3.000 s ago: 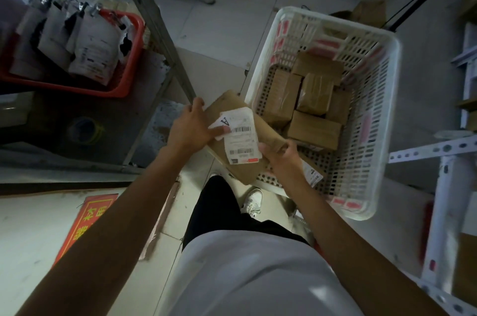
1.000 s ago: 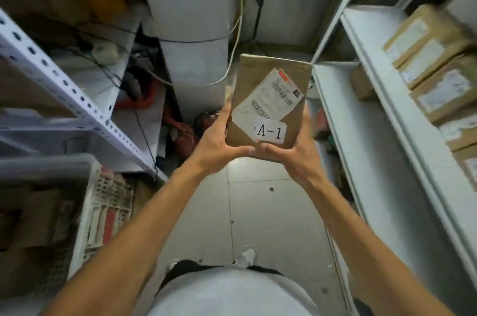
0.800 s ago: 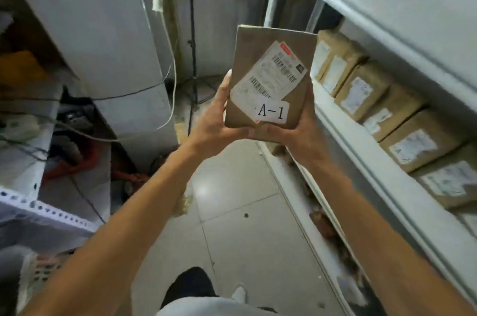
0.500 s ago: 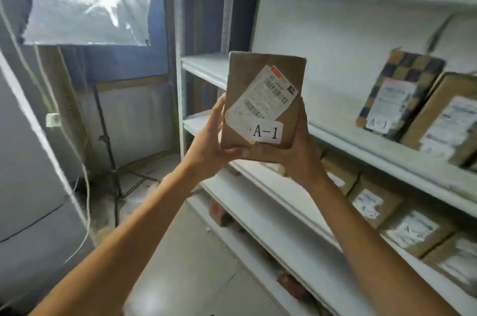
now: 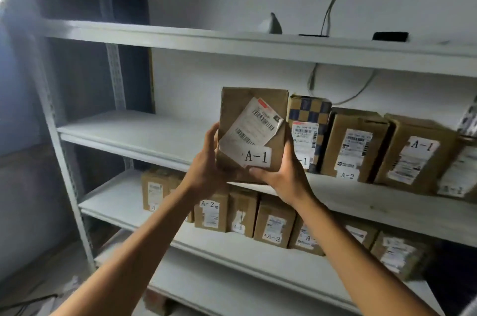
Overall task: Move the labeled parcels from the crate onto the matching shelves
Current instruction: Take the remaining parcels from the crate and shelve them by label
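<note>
Half a second ago the shelving stood off at an angle; now the person faces it squarely, the A-1 parcel (image 5: 251, 132) raised before the middle shelf (image 5: 134, 132), just left of the checkered box (image 5: 308, 111), so placing looks imminent. The left hand (image 5: 206, 163) cups its lower left edge with fingers (image 5: 213, 135) curled shut on it, and the right hand (image 5: 284, 173) clamps the bottom right corner.

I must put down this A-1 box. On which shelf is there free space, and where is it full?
The middle white shelf is bare from its left post to the brown cardboard A-1 parcel held by the left hand and right hand. Rightward, the checkered box and brown boxes crowd it. The lower shelf is nearly full.
</note>
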`<state>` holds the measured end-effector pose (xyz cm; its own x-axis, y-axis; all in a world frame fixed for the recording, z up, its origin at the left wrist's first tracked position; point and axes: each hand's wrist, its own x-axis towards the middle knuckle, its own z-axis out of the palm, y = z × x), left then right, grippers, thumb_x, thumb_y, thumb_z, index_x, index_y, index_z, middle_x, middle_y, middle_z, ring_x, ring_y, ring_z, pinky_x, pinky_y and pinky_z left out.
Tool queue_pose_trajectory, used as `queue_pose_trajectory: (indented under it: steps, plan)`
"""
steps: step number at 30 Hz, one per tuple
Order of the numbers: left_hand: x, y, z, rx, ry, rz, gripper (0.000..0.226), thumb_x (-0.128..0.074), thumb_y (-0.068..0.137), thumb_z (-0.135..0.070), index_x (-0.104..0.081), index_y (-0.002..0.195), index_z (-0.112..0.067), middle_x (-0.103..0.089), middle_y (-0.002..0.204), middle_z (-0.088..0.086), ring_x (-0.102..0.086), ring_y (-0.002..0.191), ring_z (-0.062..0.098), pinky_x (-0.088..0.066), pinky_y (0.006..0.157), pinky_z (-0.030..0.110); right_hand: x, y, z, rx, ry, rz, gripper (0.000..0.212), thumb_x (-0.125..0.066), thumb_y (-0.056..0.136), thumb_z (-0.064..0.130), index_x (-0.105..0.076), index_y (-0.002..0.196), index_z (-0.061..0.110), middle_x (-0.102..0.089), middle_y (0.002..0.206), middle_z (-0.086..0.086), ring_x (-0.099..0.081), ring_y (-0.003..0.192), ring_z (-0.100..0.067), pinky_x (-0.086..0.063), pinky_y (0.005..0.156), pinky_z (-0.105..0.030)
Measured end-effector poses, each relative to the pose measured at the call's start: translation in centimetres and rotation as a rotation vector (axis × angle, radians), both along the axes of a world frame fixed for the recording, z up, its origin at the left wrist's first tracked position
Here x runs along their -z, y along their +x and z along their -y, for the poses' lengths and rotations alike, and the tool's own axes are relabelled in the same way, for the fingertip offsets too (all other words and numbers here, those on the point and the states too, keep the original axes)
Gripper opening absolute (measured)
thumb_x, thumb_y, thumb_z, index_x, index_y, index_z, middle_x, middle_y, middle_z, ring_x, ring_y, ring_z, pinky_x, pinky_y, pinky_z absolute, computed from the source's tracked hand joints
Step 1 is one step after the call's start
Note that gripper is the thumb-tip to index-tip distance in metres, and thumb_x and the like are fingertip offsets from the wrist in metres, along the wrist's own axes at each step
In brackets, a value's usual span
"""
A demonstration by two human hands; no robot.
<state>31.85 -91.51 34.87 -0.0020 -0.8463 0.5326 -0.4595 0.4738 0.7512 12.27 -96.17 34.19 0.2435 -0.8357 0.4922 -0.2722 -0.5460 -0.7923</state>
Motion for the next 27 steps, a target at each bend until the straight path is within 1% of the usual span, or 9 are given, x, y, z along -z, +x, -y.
queue_pose_trajectory:
  steps: [2, 3, 8, 12, 14, 16, 21, 25, 27]
  plan:
    - [0.5, 0.2, 3.1, 0.020, 0.024, -0.008, 0.116, -0.084, 0.058, -0.041, -0.009, 0.147, -0.045, -0.052, 0.140, -0.001, -0.059, 0.122, 0.028, -0.056, 0.090, 0.055, 1.0, 0.2, 2.6, 0.016, 0.025, 0.020, 0.107, -0.086, 0.066, 0.040, -0.022, 0.151, 0.034, -0.049, 0.146, 0.002, -0.050, 0.132, -0.014, -0.047, 0.106, -0.033]
    - [0.8, 0.2, 4.5, 0.017, 0.030, 0.003, 0.116, -0.084, 0.058, -0.040, -0.009, 0.146, -0.048, -0.053, 0.139, -0.001, -0.061, 0.119, 0.028, -0.056, 0.089, 0.056, 1.5, 0.4, 3.8, 0.018, 0.033, 0.020, 0.103, -0.084, 0.068, 0.039, -0.020, 0.150, 0.037, -0.045, 0.150, 0.002, -0.046, 0.136, -0.014, -0.043, 0.110, -0.033]
    - [3.5, 0.7, 11.5, -0.014, 0.060, 0.036, 0.116, -0.084, 0.070, -0.005, -0.007, 0.149, -0.040, -0.054, 0.137, 0.004, -0.068, 0.105, 0.026, -0.059, 0.082, 0.053, 4.2, 0.7, 9.9, 0.085, 0.037, -0.070, 0.097, -0.071, 0.089, 0.013, -0.005, 0.158, 0.029, -0.035, 0.157, 0.001, -0.036, 0.132, -0.001, -0.032, 0.089, 0.005]
    - [5.5, 1.0, 15.9, -0.062, 0.039, -0.007, 0.113, -0.083, 0.068, -0.006, -0.011, 0.147, -0.042, -0.057, 0.127, -0.003, -0.069, 0.098, 0.019, -0.061, 0.079, 0.048, 5.5, 0.9, 13.1, 0.241, -0.103, -0.197, 0.093, -0.072, 0.091, 0.021, -0.009, 0.159, 0.024, -0.026, 0.161, 0.000, -0.027, 0.139, -0.004, -0.027, 0.108, -0.013]
    - [6.4, 0.4, 17.0, -0.116, 0.007, 0.004, 0.110, -0.083, 0.072, -0.004, -0.014, 0.148, -0.042, -0.053, 0.131, -0.005, -0.063, 0.095, -0.006, -0.059, 0.080, 0.027, 6.3, 1.2, 13.8, 0.360, -0.194, -0.211, 0.091, -0.073, 0.089, 0.020, -0.014, 0.159, 0.021, -0.029, 0.158, -0.005, -0.029, 0.144, -0.014, -0.025, 0.111, -0.015]
    - [7.1, -0.2, 17.9, -0.193, -0.031, 0.015, 0.108, -0.084, 0.072, -0.005, -0.018, 0.151, -0.040, -0.048, 0.133, -0.004, -0.054, 0.091, -0.022, -0.056, 0.079, 0.020, 7.2, 1.6, 14.2, 0.482, -0.332, -0.222, 0.092, -0.076, 0.087, 0.015, -0.018, 0.158, 0.017, -0.038, 0.149, -0.013, -0.041, 0.137, -0.027, -0.042, 0.108, -0.030]
    - [7.5, -0.1, 19.8, -0.233, -0.038, 0.070, 0.107, -0.085, 0.072, -0.012, -0.020, 0.152, -0.038, -0.056, 0.131, 0.000, -0.064, 0.094, 0.013, -0.061, 0.078, 0.040, 8.2, 1.3, 15.0, 0.549, -0.587, -0.304, 0.079, -0.074, 0.083, -0.001, -0.039, 0.152, 0.015, -0.049, 0.131, -0.015, -0.058, 0.114, -0.025, -0.058, 0.089, -0.033]
    - [7.5, 0.0, 20.0, -0.184, 0.000, 0.107, 0.092, -0.084, 0.075, -0.015, -0.024, 0.142, -0.031, -0.062, 0.128, -0.002, -0.069, 0.088, 0.015, -0.061, 0.080, 0.034, 8.4, 1.4, 15.2, 0.601, -0.581, -0.330, 0.070, -0.072, 0.083, -0.003, -0.048, 0.147, 0.012, -0.051, 0.129, -0.018, -0.059, 0.110, -0.026, -0.060, 0.088, -0.037]
    - [7.8, 0.2, 20.0, -0.149, 0.028, 0.156, 0.087, -0.082, 0.076, -0.019, -0.023, 0.139, -0.030, -0.059, 0.135, 0.005, -0.068, 0.100, 0.023, -0.060, 0.083, 0.039, 8.6, 1.5, 15.4, 0.635, -0.559, -0.333, 0.071, -0.073, 0.082, -0.003, -0.048, 0.147, 0.011, -0.050, 0.127, -0.020, -0.059, 0.107, -0.028, -0.060, 0.084, -0.040]
